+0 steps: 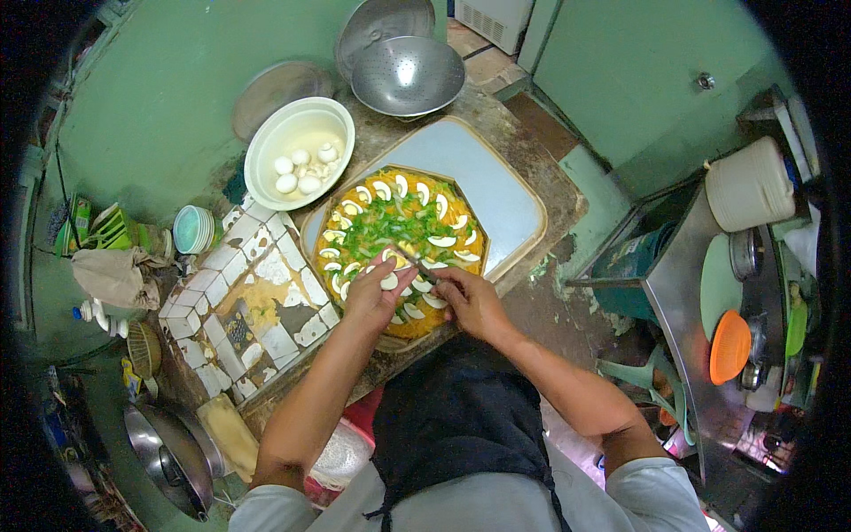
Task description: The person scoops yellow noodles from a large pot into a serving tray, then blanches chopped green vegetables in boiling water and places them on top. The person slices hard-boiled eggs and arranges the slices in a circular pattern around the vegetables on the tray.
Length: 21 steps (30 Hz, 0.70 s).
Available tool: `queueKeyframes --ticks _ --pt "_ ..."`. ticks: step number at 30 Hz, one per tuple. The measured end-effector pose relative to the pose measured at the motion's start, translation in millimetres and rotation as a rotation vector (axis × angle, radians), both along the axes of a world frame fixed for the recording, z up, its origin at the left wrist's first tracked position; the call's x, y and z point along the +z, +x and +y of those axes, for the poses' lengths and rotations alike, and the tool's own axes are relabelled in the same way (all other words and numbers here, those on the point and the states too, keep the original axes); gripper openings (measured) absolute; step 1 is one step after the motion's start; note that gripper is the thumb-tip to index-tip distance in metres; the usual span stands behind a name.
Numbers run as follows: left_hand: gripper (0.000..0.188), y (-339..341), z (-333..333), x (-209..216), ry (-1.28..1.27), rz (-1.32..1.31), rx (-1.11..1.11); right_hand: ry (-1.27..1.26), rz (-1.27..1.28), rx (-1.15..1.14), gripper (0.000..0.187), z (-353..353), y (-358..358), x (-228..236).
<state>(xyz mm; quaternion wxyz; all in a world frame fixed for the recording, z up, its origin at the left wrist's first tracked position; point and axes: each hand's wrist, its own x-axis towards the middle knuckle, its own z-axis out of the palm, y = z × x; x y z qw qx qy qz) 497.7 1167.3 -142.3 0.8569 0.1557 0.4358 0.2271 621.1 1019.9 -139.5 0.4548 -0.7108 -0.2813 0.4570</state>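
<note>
My left hand (370, 300) is closed around a peeled boiled egg (389, 281), with a cut part showing yolk near the fingertips. A small knife (415, 262) is gripped in my right hand (472, 303), its blade reaching toward the egg. Both hands are over the near side of an octagonal tray of orange-yellow noodles (477, 266). Chopped green onions (381, 226) cover the middle of the noodles. White egg wedges (442, 240) lie in a ring near the rim. The fingers partly hide the cut egg.
A white basin (257, 160) with several peeled eggs in liquid stands at the back left. Behind it are a metal colander (408, 75) and round lids. The noodle tray rests on a pale board (496, 191). Broken white tiles (277, 257) lie left; a steel sink counter (678, 328) is right.
</note>
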Motion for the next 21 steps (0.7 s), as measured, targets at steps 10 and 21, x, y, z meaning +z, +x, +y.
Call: queueKeyframes --ticks 10,21 --pt "0.034 -9 -10 12 0.081 -0.018 -0.010 0.060 0.206 0.051 0.032 -19 -26 15" --pt "0.035 -15 6 9 0.158 0.165 -0.147 -0.012 0.408 -0.167 0.028 4 -28 7"
